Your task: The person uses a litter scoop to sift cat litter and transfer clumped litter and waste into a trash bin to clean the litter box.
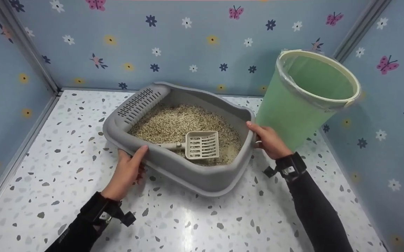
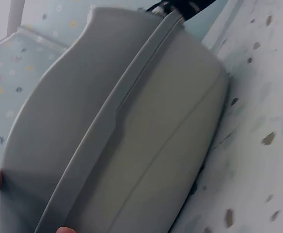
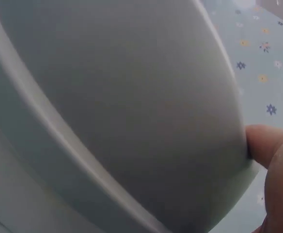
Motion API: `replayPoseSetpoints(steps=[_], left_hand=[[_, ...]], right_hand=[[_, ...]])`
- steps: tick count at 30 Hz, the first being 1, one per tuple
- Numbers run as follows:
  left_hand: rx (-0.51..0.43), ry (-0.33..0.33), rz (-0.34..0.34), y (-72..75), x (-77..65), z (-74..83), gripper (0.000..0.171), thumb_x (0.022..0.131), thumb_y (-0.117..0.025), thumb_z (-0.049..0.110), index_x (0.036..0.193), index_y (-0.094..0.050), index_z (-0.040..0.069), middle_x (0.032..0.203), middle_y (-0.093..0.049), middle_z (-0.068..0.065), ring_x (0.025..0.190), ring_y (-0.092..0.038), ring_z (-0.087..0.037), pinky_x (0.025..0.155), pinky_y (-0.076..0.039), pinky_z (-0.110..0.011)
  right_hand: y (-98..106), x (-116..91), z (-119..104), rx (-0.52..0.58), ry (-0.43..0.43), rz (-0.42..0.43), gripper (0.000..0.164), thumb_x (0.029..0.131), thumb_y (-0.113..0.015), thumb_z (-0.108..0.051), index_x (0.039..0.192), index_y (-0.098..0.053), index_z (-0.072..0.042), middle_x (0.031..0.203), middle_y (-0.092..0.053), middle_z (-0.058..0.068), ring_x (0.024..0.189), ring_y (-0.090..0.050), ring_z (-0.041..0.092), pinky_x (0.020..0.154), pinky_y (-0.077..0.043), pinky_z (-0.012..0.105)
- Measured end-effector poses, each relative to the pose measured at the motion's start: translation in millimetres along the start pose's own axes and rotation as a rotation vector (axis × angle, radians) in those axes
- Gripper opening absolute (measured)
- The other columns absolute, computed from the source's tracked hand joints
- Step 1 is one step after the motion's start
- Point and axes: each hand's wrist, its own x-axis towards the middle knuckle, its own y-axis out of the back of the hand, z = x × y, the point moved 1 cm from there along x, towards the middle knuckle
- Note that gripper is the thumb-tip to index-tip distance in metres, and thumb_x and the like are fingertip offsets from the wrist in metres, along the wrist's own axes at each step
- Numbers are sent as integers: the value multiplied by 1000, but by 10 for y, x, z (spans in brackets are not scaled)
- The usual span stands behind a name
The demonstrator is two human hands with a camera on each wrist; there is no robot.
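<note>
A grey litter box (image 1: 195, 176) stands at an angle on the floor, holding tan granular litter (image 1: 179, 119) heaped toward its back. A beige slotted litter scoop (image 1: 201, 145) lies across the litter, its handle pointing left to the near rim. My left hand (image 1: 126, 171) grips the near-left rim, thumb on top and fingers below. On the right rim, my right hand (image 1: 271, 140) holds with its thumb (image 3: 267, 143) over the edge and its other fingers beneath. In the left wrist view, a fingertip (image 2: 65, 230) shows under the box's outer ledge (image 2: 90, 145).
A green bin (image 1: 287, 108) with a cream rim and clear liner stands close behind my right hand. Flower-patterned panels (image 1: 174, 45) enclose the back and both sides. The floor (image 1: 174, 220) is white with grey speckles.
</note>
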Motion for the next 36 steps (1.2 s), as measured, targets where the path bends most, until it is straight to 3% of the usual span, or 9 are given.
replayPoseSetpoints(steps=[8, 11, 13, 17, 19, 21, 28, 31, 36], left_hand=[[-47, 13, -80, 226, 424, 28, 67, 115, -54, 56, 165, -20, 26, 107, -55, -16, 66, -53, -18, 57, -52, -30], [-52, -1, -97, 227, 451, 20, 64, 115, -51, 57, 164, -24, 25, 125, -51, -18, 76, -60, -21, 67, -54, -35], [-30, -13, -97, 183, 395, 24, 67, 116, -51, 57, 166, -24, 23, 133, -50, -18, 82, -61, -22, 71, -54, -36], [59, -16, -87, 32, 152, 61, 87, 116, -55, 53, 177, -6, 17, 143, -52, -22, 87, -63, -26, 74, -58, -38], [91, -3, -106, -52, 40, 89, 103, 114, -59, 51, 177, 12, 13, 150, -49, -27, 87, -61, -27, 74, -60, -40], [119, 10, -119, -115, -31, 111, 116, 113, -62, 52, 173, 28, 12, 164, -40, -30, 89, -61, -27, 75, -61, -41], [145, 48, -78, -208, -30, 116, 129, 108, -69, 55, 167, 37, 8, 149, -46, -30, 85, -57, -22, 65, -56, -32], [141, 53, -71, -188, -3, 105, 131, 108, -69, 56, 165, 39, 7, 167, -30, -36, 95, -62, -25, 69, -57, -32], [153, 63, -76, -86, 88, 103, 128, 107, -66, 60, 168, 36, 12, 180, -6, -34, 87, -61, -24, 69, -54, -32]], right_hand=[[-288, -512, 66, -261, -51, 181, 56, 107, -68, -61, 111, -61, -5, 89, -55, 5, 77, -54, 18, 65, -53, 33], [-354, -649, 67, -363, -46, 195, 62, 107, -64, -66, 107, -61, -4, 91, -60, 10, 79, -56, 24, 65, -51, 35], [-341, -668, 48, -389, -36, 157, 66, 108, -62, -65, 118, -65, 1, 105, -66, 15, 89, -61, 26, 73, -54, 36], [-212, -485, -23, -262, -14, 17, 76, 114, -57, -56, 151, -57, 11, 147, -61, 27, 129, -60, 35, 97, -57, 39], [-141, -338, -66, -146, -15, -37, 78, 115, -55, -53, 156, -52, 13, 154, -57, 30, 138, -56, 38, 103, -55, 41], [-72, -198, -98, -60, -24, -81, 75, 116, -54, -52, 154, -54, 12, 151, -59, 30, 138, -57, 39, 106, -53, 44], [25, -2, -97, -75, -14, -112, 65, 113, -59, -45, 151, -61, 8, 139, -70, 23, 123, -67, 33, 105, -55, 42], [-17, -26, -85, -89, 6, -100, 67, 112, -60, -45, 150, -61, 10, 138, -71, 26, 121, -68, 34, 102, -57, 40], [-106, -169, -72, -118, 12, -93, 68, 112, -58, -46, 147, -63, 12, 131, -74, 25, 117, -70, 33, 97, -58, 37]])
